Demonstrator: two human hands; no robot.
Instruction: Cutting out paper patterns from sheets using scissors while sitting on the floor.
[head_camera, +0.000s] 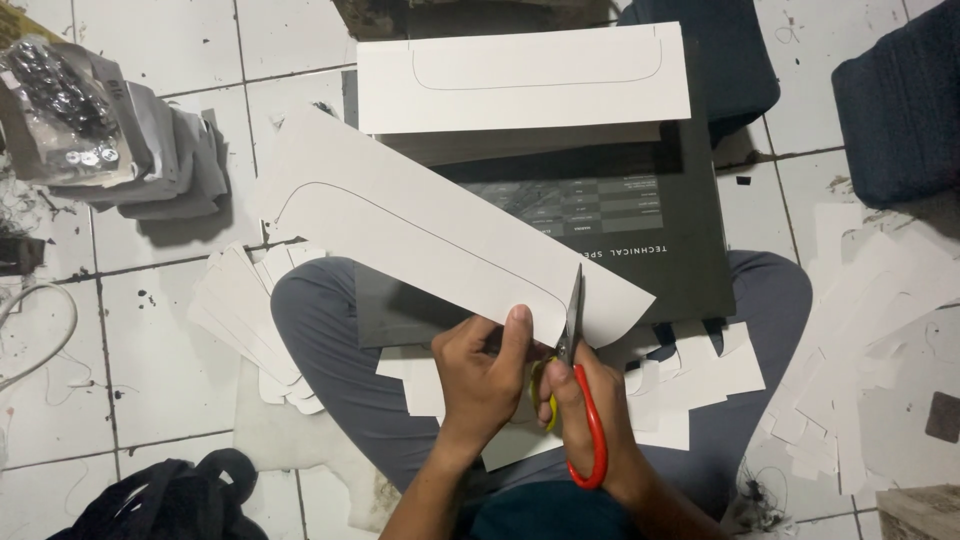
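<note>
The white card strip (430, 240) lies across our lap on a dark box (640, 230), light, stiff, creasable; our left hand (480, 375) pinches its near edge beside the cut, our right hand (590, 410) grips the scissors (577, 340).

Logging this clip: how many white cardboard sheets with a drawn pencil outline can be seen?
2. One sheet lies slanted across the lap, held by the left hand and cut with scissors. The other sheet rests on the black box. Stacked pieces nearby may hide more.
</note>
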